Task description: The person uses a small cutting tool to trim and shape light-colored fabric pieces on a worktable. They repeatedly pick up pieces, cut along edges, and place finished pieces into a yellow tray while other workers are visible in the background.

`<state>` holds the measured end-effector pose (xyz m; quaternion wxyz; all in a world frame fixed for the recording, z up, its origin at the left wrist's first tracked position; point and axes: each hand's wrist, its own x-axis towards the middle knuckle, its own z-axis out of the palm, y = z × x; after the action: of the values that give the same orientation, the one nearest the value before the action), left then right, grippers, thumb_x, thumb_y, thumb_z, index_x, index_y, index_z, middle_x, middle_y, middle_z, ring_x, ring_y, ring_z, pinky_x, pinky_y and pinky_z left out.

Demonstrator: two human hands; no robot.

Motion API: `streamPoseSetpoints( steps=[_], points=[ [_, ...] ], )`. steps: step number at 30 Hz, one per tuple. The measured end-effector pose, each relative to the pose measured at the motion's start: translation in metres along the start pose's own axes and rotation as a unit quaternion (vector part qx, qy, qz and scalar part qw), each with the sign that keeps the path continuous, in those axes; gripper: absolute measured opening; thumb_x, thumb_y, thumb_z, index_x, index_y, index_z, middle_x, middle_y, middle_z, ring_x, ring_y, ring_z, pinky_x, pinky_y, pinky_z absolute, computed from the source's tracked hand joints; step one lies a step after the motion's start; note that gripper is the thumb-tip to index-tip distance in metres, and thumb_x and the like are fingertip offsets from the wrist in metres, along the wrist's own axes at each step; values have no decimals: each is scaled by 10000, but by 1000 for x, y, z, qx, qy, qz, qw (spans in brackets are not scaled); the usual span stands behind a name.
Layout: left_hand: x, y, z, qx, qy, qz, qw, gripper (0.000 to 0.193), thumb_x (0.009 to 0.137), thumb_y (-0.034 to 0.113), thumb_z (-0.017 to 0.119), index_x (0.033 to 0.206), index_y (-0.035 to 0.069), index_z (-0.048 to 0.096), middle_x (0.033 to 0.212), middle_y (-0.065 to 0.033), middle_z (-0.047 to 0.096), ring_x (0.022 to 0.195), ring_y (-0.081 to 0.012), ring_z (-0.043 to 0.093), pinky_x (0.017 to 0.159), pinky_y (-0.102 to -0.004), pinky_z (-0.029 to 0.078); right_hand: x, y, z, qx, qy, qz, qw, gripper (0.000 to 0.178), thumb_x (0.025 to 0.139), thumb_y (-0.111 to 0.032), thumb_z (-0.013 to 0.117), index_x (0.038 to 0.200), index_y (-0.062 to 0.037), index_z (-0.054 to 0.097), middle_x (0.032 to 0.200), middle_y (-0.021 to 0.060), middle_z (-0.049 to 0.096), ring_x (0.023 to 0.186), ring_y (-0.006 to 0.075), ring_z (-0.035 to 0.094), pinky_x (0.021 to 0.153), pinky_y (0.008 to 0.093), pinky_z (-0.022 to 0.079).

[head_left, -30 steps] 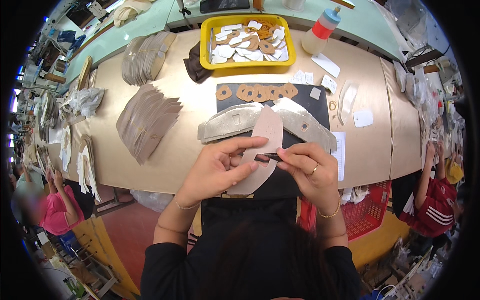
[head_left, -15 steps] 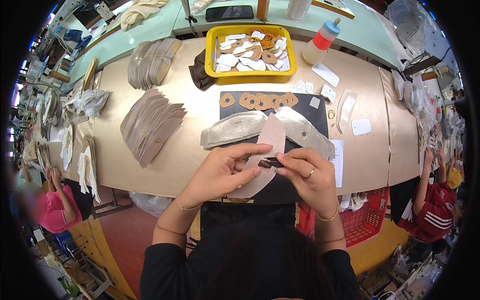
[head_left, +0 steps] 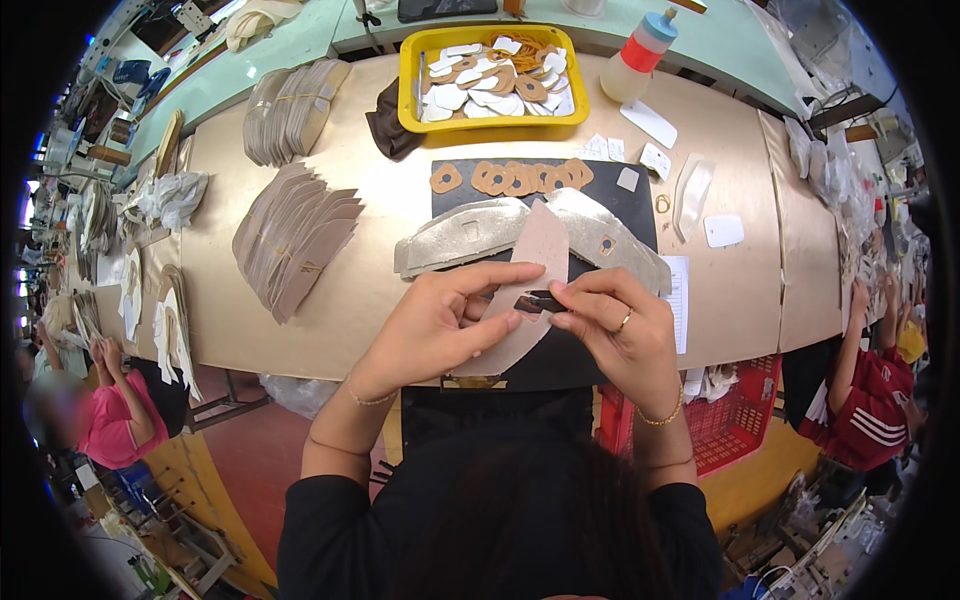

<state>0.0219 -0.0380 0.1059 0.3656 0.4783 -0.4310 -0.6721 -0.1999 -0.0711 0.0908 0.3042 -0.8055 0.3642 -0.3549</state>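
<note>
My left hand (head_left: 440, 318) is closed on a pale pinkish, leaf-shaped panel (head_left: 543, 238), its thumb and fingers spread along the left edge. A small opening shows in the middle of that panel. At this opening my right hand (head_left: 625, 325) pinches a small, flat dark piece (head_left: 540, 301) between thumb and forefinger; its exact kind is unclear. Beyond the hands, a shiny greyish panel (head_left: 465, 238) lies to the left and another panel (head_left: 612, 235) to the right, on a black mat (head_left: 640, 208). Tan pieces with holes (head_left: 515, 178) form a row at the mat's far side.
A yellow tray (head_left: 408, 90) holds white and tan pieces and rubber bands. Bundled panels (head_left: 290, 240) lie left, with another bundle (head_left: 292, 110) behind. A glue-like bottle (head_left: 640, 60) stands far right. A red crate (head_left: 745, 425) sits below the table. Co-workers sit on both sides.
The whole view has shifted slightly, so the table sits higher in the picture. Both hands keep their hold at the panel's opening, with only slight finger movement.
</note>
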Motion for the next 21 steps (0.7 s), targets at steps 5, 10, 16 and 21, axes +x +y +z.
streamPoseSetpoints(
  steps=[5,10,16,21],
  points=[
    [2,-1,-2,8,-1,-2,1000,425,901,-15,669,1320,-32,604,920,1,690,656,33,498,535,-152,362,0,3,4,2,23,-1,1000,270,766,-56,811,1031,-63,757,896,49,653,663,170,657,577,293,527],
    [5,-1,0,6,3,-4,1000,427,899,-16,667,1320,-33,604,875,18,669,628,36,459,521,-157,339,-1,6,3,-8,24,-16,1000,278,762,-62,816,1034,-75,760,902,41,647,651,169,648,569,296,522],
    [10,0,-4,15,-25,-26,999,424,885,-26,673,1305,-28,620,931,1,682,607,35,443,510,-163,341,0,6,0,-20,12,-9,1000,284,757,-74,820,1035,-80,762,895,47,655,670,178,661,585,304,527],
    [10,-3,-1,0,-16,-11,1000,417,877,-29,683,1291,-16,640,932,15,661,604,36,427,508,-161,321,-1,6,0,-26,15,-17,999,279,749,-71,822,1021,-82,761,887,44,660,683,185,669,591,304,531]
  ],
)
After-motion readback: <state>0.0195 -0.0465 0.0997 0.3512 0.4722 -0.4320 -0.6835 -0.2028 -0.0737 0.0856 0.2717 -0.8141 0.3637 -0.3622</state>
